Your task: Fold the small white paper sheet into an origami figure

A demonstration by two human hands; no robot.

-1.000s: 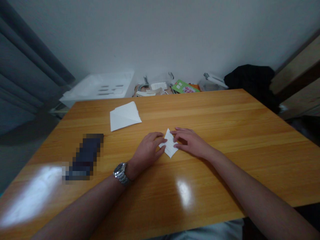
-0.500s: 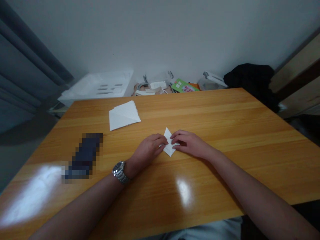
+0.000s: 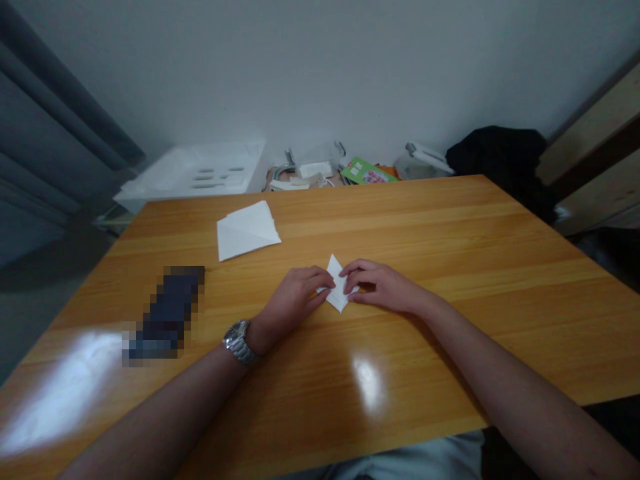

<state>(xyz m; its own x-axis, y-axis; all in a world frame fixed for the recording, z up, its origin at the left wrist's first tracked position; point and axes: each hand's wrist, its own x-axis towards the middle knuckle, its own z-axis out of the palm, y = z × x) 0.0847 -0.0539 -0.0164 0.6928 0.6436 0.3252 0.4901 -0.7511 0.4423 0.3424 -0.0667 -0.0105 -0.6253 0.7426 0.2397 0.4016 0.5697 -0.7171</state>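
A small piece of folded white paper (image 3: 339, 293), kite-shaped with one point facing away from me, lies on the wooden table. My left hand (image 3: 303, 293) grips its left side between thumb and fingers, and the fingertips cover part of that edge. From the other side my right hand (image 3: 377, 285) holds the right corner, with thumb below and curled fingers above. Between the two hands the middle of the paper shows. A metal wristwatch (image 3: 239, 342) sits on my left wrist.
A stack of white paper (image 3: 249, 231) lies farther back on the table (image 3: 430, 227). A dark, pixelated flat object (image 3: 167, 312) rests at the left. Beyond the far edge are a white foam box (image 3: 215, 167), a green booklet (image 3: 367, 171) and a black cloth-like heap (image 3: 500, 157).
The right fingers have shifted very slightly on the paper's right side. Otherwise the hands and the paper stay in place.
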